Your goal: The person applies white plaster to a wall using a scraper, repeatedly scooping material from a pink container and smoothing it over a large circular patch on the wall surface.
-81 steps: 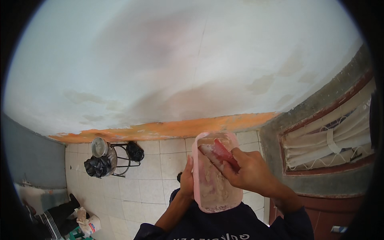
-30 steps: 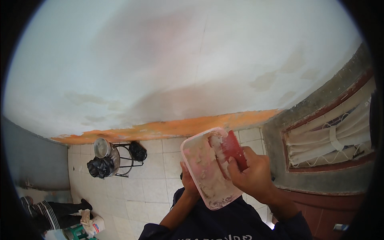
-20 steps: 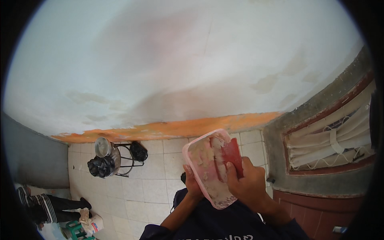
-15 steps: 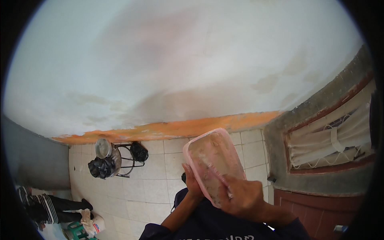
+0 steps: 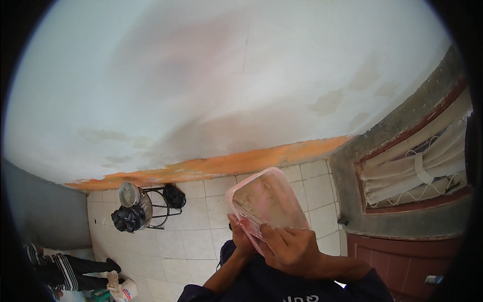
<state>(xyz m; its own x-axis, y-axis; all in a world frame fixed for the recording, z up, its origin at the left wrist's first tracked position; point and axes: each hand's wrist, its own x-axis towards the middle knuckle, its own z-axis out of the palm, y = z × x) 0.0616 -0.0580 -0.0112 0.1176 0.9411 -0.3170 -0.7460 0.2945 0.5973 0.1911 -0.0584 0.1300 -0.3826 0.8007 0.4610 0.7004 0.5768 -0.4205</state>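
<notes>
A pink rectangular plastic tub point(image 5: 293, 197) is tilted in front of my body, its inside coated with greyish-brown paste. My left hand point(image 5: 242, 242) grips the tub along its left wall. Closed fingers of my right hand point(image 5: 296, 252) hold a slim reddish tool point(image 5: 250, 226) at the tub's near left inner wall. Most of the tool is hidden by the hand, so its kind is not clear.
Ahead rises a pale, patchy wall point(image 5: 201, 90) with an orange strip point(image 5: 241, 160) along its foot. A stool point(image 5: 160, 214) bears a metal bowl point(image 5: 130, 194) and black plastic bags point(image 5: 127, 218). A person point(image 5: 75, 269) is at lower left, beside a white bucket point(image 5: 128, 289). A curtained window point(image 5: 417, 171) is on the right.
My right hand has drawn the tool from the middle of the tub toward its near left wall. The tub has shifted slightly left and down, and my left hand has moved with it.
</notes>
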